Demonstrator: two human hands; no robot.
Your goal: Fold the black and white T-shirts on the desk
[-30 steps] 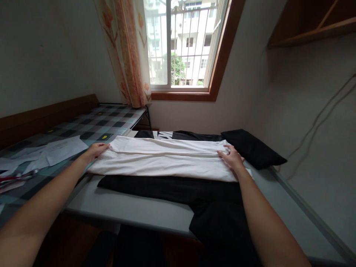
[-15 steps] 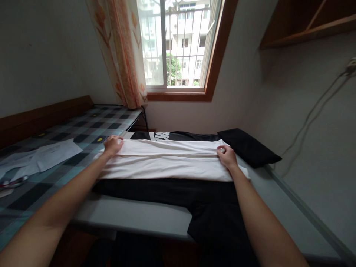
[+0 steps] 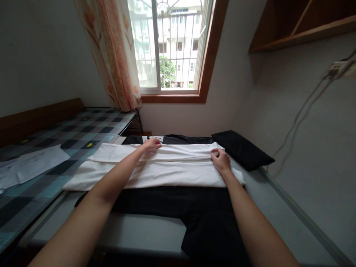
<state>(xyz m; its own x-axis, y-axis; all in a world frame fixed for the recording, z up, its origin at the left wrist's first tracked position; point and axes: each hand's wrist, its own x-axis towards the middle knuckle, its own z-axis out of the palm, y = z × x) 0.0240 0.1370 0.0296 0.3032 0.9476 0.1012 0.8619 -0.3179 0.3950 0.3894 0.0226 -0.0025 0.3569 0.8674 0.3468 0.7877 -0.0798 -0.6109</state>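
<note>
A white garment [image 3: 172, 174] lies in a long folded strip across the table, its upper layer turned over along the length. My left hand [image 3: 152, 144] is at the middle of the strip's far edge, fingers pinched on the cloth. At the strip's right end, my right hand [image 3: 221, 160] has its thumb and fingers closed on the white cloth. Under and in front of the strip spreads a black garment [image 3: 155, 202], one part hanging over the near table edge. Dark cloth with white lettering [image 3: 189, 139] shows behind the strip.
A folded black cloth [image 3: 243, 150] lies at the far right against the wall. The grey table [image 3: 144, 226] adjoins a bed with a checked cover [image 3: 102, 124], where papers [image 3: 41, 163] lie. Cables [image 3: 300, 111] hang on the right wall; a window and curtain [image 3: 114, 55] are behind.
My left hand has moved right along the far edge, from the strip's left end to its middle. The left end now lies uncovered and spread out. My right hand stays at the right end.
</note>
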